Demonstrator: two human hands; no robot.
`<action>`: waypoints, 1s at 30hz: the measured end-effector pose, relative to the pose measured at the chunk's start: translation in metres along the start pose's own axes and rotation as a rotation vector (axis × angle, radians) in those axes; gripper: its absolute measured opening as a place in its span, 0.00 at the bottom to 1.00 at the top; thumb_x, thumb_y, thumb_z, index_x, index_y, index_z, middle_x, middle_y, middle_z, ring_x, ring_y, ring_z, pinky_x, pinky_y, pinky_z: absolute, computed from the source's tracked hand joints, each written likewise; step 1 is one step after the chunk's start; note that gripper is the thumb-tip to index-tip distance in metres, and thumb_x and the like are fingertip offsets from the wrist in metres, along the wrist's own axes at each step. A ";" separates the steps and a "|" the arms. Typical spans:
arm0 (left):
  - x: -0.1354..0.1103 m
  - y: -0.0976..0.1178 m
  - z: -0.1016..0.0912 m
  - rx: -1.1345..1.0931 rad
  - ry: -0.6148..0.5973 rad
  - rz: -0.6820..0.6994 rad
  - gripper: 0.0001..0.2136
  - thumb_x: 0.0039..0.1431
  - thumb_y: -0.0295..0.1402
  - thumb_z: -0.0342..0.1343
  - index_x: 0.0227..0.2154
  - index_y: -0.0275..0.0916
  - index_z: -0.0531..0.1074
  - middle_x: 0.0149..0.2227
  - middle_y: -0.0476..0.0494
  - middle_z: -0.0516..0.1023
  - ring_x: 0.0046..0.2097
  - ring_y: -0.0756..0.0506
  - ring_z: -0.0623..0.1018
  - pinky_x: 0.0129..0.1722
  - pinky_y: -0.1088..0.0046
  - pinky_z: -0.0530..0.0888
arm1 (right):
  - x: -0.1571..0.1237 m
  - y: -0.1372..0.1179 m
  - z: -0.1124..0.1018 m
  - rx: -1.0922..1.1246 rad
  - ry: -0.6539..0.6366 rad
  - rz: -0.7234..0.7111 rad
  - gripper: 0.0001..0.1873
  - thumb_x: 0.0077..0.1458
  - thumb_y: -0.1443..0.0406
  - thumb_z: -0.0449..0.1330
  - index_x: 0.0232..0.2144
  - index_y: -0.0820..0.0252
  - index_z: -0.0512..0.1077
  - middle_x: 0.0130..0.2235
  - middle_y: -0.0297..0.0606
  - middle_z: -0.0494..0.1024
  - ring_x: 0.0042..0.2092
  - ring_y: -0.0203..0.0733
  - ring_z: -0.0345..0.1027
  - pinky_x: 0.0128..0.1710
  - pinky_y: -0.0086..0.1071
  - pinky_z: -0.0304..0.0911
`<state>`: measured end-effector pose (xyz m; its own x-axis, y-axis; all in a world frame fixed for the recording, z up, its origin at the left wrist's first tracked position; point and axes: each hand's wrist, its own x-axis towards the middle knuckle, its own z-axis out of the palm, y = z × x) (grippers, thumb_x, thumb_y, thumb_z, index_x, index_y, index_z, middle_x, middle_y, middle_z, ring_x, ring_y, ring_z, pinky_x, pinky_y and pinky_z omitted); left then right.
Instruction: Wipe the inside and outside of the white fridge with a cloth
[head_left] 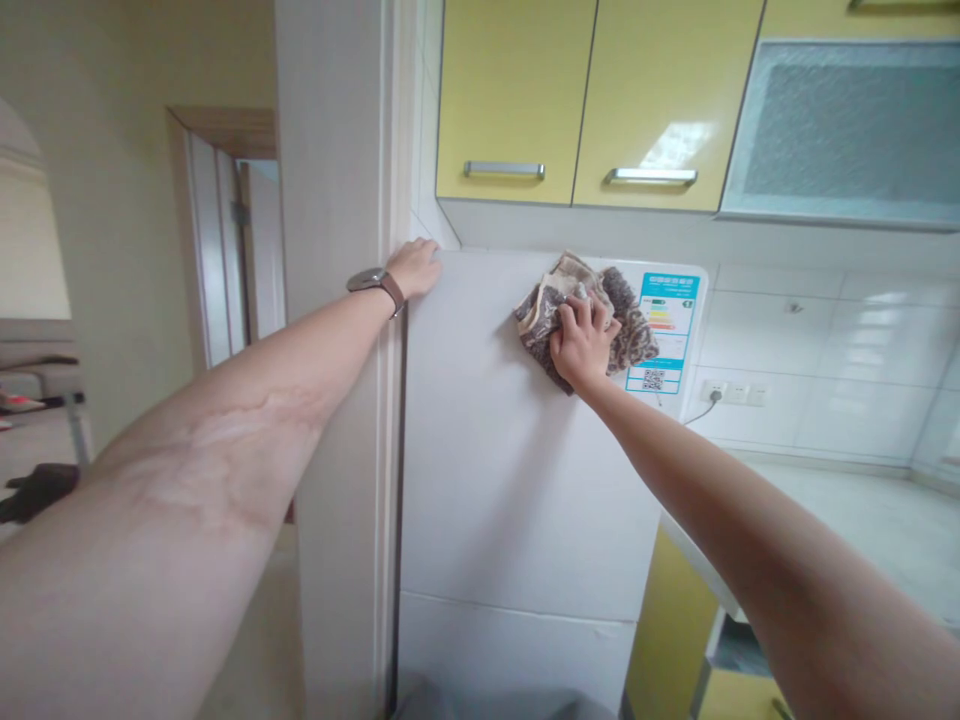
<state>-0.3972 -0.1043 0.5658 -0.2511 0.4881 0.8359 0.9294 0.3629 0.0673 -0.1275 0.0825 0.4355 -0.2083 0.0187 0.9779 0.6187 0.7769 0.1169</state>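
Observation:
A white refrigerator [495,470] stands in front of me, with a blue energy label [670,315] near its top right corner. My right hand [580,343] is closed on a brown patterned cloth [547,300] and presses it against the upper part of the fridge door, just left of the label. My left hand [415,266], with a wristwatch [375,282] on the wrist, grips the fridge's top left corner with its fingers curled over the edge.
Yellow wall cabinets [585,95] with metal handles hang above the fridge. To the right lie a white countertop [862,530], a tiled wall and a socket [714,391]. A white door frame [337,400] borders the fridge on the left, with a hallway beyond.

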 end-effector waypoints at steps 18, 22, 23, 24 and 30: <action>-0.008 0.009 0.022 -0.114 0.166 -0.045 0.23 0.73 0.43 0.43 0.63 0.38 0.65 0.63 0.48 0.71 0.66 0.43 0.62 0.70 0.59 0.52 | 0.042 -0.058 0.016 -0.010 -0.015 -0.061 0.24 0.69 0.68 0.42 0.59 0.52 0.69 0.72 0.42 0.58 0.75 0.59 0.38 0.64 0.69 0.49; -0.008 0.010 0.024 -0.119 0.214 -0.049 0.20 0.75 0.44 0.40 0.58 0.39 0.68 0.62 0.47 0.72 0.64 0.44 0.63 0.68 0.59 0.54 | 0.042 -0.074 0.019 0.033 -0.040 -0.065 0.24 0.71 0.67 0.40 0.61 0.55 0.67 0.72 0.45 0.58 0.76 0.57 0.36 0.66 0.69 0.46; -0.009 0.011 0.024 -0.121 0.232 -0.049 0.19 0.75 0.42 0.40 0.56 0.39 0.69 0.61 0.45 0.72 0.63 0.43 0.64 0.68 0.59 0.55 | 0.039 -0.077 0.019 0.050 -0.041 -0.071 0.23 0.71 0.67 0.40 0.61 0.56 0.67 0.72 0.46 0.58 0.76 0.57 0.36 0.66 0.69 0.45; -0.010 0.013 0.024 -0.123 0.247 -0.048 0.17 0.74 0.39 0.41 0.56 0.40 0.69 0.61 0.44 0.72 0.62 0.43 0.64 0.68 0.59 0.56 | 0.037 -0.081 0.020 0.066 -0.040 -0.081 0.23 0.71 0.66 0.41 0.61 0.56 0.66 0.71 0.46 0.59 0.76 0.57 0.36 0.66 0.69 0.44; -0.015 0.018 0.021 -0.073 0.240 -0.079 0.14 0.74 0.34 0.45 0.58 0.41 0.66 0.61 0.49 0.70 0.63 0.45 0.61 0.69 0.62 0.56 | 0.017 -0.100 0.027 0.157 -0.064 -0.213 0.21 0.70 0.64 0.43 0.59 0.54 0.68 0.71 0.43 0.62 0.76 0.58 0.37 0.69 0.68 0.42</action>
<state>-0.3824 -0.0888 0.5433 -0.2604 0.2546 0.9313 0.9287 0.3299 0.1694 -0.2132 0.0226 0.4354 -0.3716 -0.1203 0.9206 0.4319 0.8553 0.2861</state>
